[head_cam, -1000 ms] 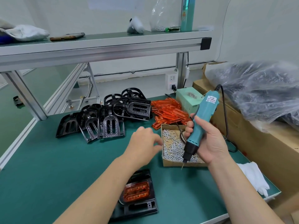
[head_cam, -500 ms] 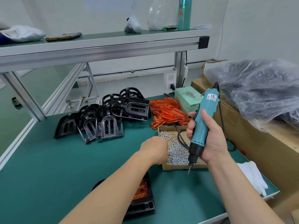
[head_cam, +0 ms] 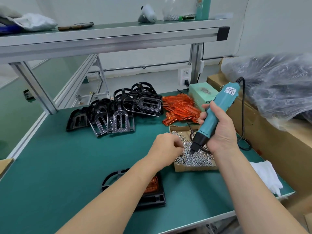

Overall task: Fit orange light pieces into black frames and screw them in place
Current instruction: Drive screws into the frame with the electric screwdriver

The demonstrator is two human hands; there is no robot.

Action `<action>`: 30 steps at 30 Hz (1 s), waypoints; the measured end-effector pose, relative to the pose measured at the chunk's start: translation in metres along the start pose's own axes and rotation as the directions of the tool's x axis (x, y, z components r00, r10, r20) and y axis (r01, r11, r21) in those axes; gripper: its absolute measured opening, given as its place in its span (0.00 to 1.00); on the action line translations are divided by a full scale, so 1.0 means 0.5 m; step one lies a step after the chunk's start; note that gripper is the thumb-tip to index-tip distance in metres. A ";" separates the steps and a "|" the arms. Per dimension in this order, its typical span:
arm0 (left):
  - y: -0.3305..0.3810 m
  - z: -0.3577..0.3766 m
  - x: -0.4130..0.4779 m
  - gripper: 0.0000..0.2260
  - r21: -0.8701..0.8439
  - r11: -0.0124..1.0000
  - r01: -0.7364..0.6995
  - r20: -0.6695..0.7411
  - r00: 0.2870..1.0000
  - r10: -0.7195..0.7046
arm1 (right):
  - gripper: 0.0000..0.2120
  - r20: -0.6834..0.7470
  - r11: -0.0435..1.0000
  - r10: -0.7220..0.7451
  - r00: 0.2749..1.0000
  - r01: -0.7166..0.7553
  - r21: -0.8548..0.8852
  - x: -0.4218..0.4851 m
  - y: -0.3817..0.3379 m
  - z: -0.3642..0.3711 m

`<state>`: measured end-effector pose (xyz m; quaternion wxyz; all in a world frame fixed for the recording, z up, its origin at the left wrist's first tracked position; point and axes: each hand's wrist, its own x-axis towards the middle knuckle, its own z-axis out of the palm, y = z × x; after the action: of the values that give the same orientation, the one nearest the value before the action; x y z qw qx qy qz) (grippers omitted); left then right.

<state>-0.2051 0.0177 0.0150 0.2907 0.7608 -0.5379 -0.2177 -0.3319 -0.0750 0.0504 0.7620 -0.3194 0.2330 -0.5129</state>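
Green bench (head_cam: 59, 166): left hand (head_cam: 166, 146) in screw box (head_cam: 194, 168), right hand (head_cam: 221, 132) around screwdriver (head_cam: 226, 96).

left hand (head_cam: 166, 147) forward, fingers curled down, right hand (head_cam: 221, 132) gripping tilted screwdriver (head_cam: 224, 97)

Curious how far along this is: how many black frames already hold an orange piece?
1: the black frame at the table's near edge, partly under the left forearm. The piled frames behind show no orange, though overlap may hide some.
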 end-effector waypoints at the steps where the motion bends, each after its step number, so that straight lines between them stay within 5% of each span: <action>1: -0.001 -0.008 -0.007 0.07 -0.124 0.992 0.025 0.012 1.000 -0.023 | 0.13 -0.004 1.000 -0.006 1.000 0.006 -0.006 0.000 -0.002 0.002; 5: -0.015 -0.050 -0.043 0.09 -0.490 0.869 0.065 0.035 0.998 -0.055 | 0.10 0.002 1.000 -0.005 1.000 0.005 -0.029 -0.005 -0.004 0.014; 10: -0.052 -0.094 -0.105 0.11 -0.634 0.766 0.107 0.048 0.994 -0.099 | 0.09 0.048 0.998 0.022 0.999 -0.019 -0.062 -0.021 0.008 0.042; 17: -0.098 -0.096 -0.188 0.12 -0.848 0.497 0.183 0.106 0.978 -0.180 | 0.07 0.013 1.000 0.026 1.000 -0.026 0.017 -0.044 0.053 0.102; 24: -0.118 -0.086 -0.225 0.17 -0.726 0.682 0.094 -0.010 0.989 -0.148 | 0.13 0.015 1.000 0.016 1.000 -0.016 0.018 -0.062 0.102 0.147; 30: -0.130 -0.093 -0.236 0.23 -0.601 0.797 -0.057 -0.160 0.986 -0.050 | 0.09 0.059 0.999 -0.040 0.997 0.042 -0.028 -0.082 0.122 0.170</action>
<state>-0.1686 0.1552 0.0074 0.5622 0.6431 -0.4157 -0.3123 -0.2501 0.0006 0.0655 0.7531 -0.3499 0.2115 -0.5154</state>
